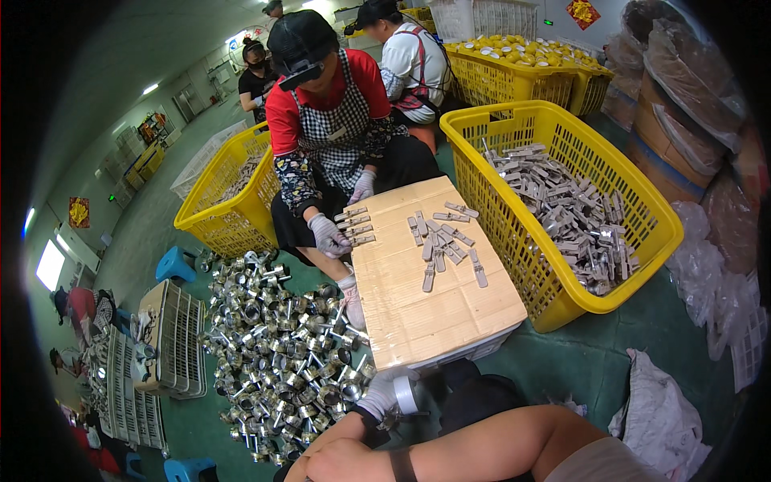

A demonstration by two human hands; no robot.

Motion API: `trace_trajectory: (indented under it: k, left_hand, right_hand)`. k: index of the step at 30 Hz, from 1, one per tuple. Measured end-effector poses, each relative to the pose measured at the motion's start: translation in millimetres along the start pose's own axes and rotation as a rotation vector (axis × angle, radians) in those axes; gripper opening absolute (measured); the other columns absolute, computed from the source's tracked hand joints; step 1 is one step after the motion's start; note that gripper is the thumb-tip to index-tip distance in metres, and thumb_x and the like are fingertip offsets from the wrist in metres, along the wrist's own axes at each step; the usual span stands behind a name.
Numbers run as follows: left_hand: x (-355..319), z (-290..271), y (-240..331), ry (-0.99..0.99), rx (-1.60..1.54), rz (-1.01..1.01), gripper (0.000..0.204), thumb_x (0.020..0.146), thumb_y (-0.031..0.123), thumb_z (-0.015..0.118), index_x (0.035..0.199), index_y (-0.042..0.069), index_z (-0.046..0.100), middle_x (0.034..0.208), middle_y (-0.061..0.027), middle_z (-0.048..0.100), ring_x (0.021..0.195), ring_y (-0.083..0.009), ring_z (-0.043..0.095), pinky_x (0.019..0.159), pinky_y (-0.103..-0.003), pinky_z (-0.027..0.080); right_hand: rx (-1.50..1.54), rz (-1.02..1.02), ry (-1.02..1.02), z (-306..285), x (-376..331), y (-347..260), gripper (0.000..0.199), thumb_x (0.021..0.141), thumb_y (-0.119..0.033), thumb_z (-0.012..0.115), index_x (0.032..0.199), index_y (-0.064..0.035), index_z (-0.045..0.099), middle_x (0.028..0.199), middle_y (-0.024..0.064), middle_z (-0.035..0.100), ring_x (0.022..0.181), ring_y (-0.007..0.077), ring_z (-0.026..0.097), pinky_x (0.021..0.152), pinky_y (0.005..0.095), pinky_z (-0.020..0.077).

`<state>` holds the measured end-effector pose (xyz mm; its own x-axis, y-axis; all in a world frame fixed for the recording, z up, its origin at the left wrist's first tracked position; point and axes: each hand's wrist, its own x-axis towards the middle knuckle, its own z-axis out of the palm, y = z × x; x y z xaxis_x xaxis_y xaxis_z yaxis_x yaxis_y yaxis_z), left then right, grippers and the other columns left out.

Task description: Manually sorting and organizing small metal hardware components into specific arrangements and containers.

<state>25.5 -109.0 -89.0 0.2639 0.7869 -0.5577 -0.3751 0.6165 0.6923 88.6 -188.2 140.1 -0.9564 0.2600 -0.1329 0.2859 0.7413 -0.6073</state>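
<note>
Overhead, cardboard worktop point(426, 297), green floor point(594, 353)

The gloved left hand point(384, 395) grips a metal fitting point(405, 394) beside the heaped fittings point(281, 345) (floor pile).

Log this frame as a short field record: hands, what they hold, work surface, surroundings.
left hand: white glove, grips a round metal part
right hand: bare, low in view, holding unclear
work surface: cardboard-topped box with flat metal pieces
floor: pile of shiny metal fittings
right: yellow basket of metal pieces
opposite: seated person, gloved
</note>
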Motion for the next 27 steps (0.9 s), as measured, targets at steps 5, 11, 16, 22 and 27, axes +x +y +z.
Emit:
trace_trajectory:
  k: [5,11,16,22,27]
  left_hand:
    - [9,-11,-5,0.004,-0.163,-0.135,0.011,0.069,-0.004,0.065,0.08,-0.003,0.062,0.078,-0.009,0.061,0.064,-0.016,0.059,0.058,-0.026,0.051]
    - [11,-16,-10,0.007,-0.062,-0.056,0.008,0.071,-0.001,0.063,0.08,-0.002,0.062,0.076,-0.0082,0.061,0.062,-0.0162,0.059,0.055,-0.026,0.05]
    - [5,-3,-3,0.034,-0.042,-0.106,0.007,0.074,0.0,0.061,0.08,-0.001,0.063,0.075,-0.0082,0.06,0.061,-0.016,0.059,0.054,-0.026,0.05]
    - [0,-4,-5,0.003,0.03,0.012,0.007,0.074,-0.002,0.06,0.08,-0.004,0.06,0.075,-0.0097,0.06,0.061,-0.0183,0.059,0.055,-0.027,0.05]
    - [6,-11,-11,-0.033,0.052,0.052,0.01,0.077,-0.003,0.055,0.085,-0.006,0.058,0.077,-0.011,0.06,0.063,-0.0192,0.059,0.057,-0.028,0.05]
  right_hand:
    - [-0.019,0.004,0.005,-1,1,-3,0.015,0.077,-0.014,0.054,0.075,-0.0069,0.067,0.082,0.0103,0.066,0.074,0.0228,0.063,0.063,0.0359,0.0493]
    - [-0.055,0.011,-0.011,-1,3,-4,0.014,0.077,-0.013,0.055,0.074,-0.0077,0.067,0.08,0.0082,0.066,0.072,0.0215,0.064,0.061,0.0356,0.0493]
    - [-0.071,0.022,-0.031,-2,3,-3,0.015,0.078,-0.013,0.054,0.074,-0.0078,0.067,0.079,0.0076,0.066,0.072,0.0215,0.064,0.06,0.0362,0.0492]
    - [-0.049,-0.013,0.027,-3,-3,-4,0.018,0.079,-0.014,0.051,0.078,-0.0069,0.068,0.084,0.0108,0.066,0.077,0.0254,0.064,0.061,0.0387,0.0489]
    - [-0.074,0.037,-0.071,-7,-3,-4,0.022,0.079,-0.015,0.048,0.08,-0.0054,0.068,0.085,0.013,0.066,0.077,0.0265,0.064,0.062,0.0393,0.0491]
